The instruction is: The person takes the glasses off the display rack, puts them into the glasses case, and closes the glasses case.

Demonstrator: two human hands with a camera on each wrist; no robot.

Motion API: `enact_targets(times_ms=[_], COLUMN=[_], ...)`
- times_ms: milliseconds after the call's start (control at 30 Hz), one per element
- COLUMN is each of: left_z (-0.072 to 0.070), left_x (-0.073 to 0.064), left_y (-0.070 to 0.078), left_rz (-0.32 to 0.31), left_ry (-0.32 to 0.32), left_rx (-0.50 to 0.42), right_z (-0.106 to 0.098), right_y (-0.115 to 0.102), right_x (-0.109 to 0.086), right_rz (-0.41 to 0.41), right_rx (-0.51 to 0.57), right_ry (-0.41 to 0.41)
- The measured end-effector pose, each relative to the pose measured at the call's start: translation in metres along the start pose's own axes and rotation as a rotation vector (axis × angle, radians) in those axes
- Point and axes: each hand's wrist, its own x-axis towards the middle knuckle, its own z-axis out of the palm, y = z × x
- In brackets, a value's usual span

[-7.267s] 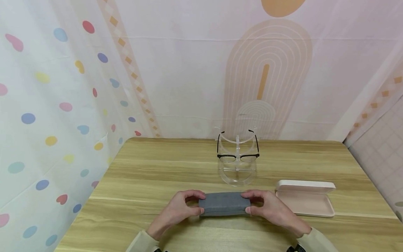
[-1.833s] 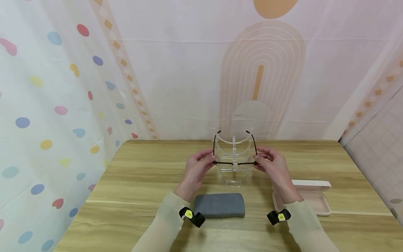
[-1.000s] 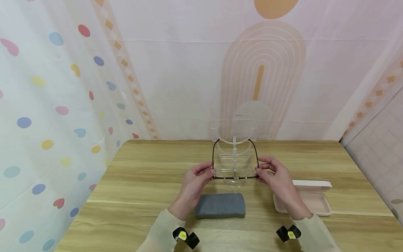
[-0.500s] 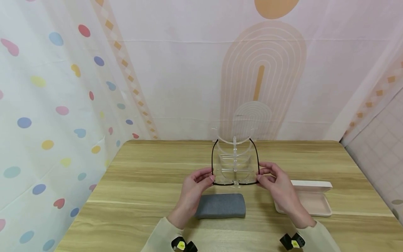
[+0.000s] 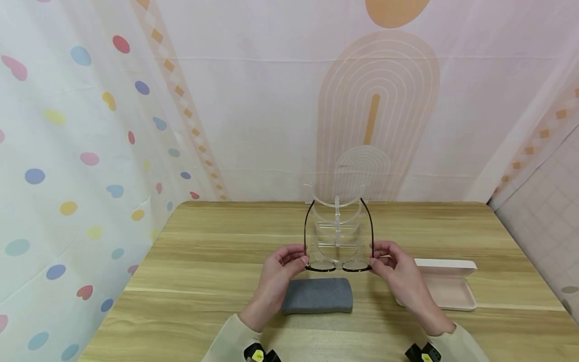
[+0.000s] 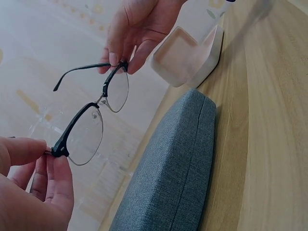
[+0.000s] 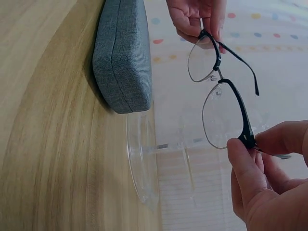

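A pair of eyeglasses (image 5: 320,269) with black upper rims is held between both hands, its temples unfolded and pointing away. My left hand (image 5: 281,271) pinches the left hinge corner of the frame. At the opposite hinge, the thumb and fingers of my right hand (image 5: 396,271) pinch the other corner; both grips also show in the right wrist view, the near one being my right hand (image 7: 269,178). Just below the lenses in the head view lies a closed grey fabric glasses case (image 5: 316,296). Behind the eyeglasses rises a clear acrylic display stand (image 5: 337,221).
An open glasses case, white outside and pale pink inside (image 5: 452,291), stands right of my right hand, partly hidden by its wrist. The wooden table (image 5: 203,261) meets a patterned curtain (image 5: 253,125) at its back and left.
Earlier the eyeglasses sat on the stand while both hands gripped the grey case. The hands then took the eyeglasses off the stand and drew them toward me, over the table before the stand.
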Motion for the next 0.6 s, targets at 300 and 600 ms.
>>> enact_targets(times_ms=[300,600], left_z=[0.0011,0.0050], left_x=[-0.0036,-0.0033], left_y=[0.0033,0.0059], left_rz=[0.010,0.064], left_ry=[-0.007,0.020], left_rx=[-0.026,-0.071], right_z=[0.0001,0.0001], right_y=[-0.0006,-0.0013], right_x=[-0.0011,-0.0015], right_rz=[-0.048,-0.164], right_rx=[-0.038,-0.103], right_ry=[0.035,0.095])
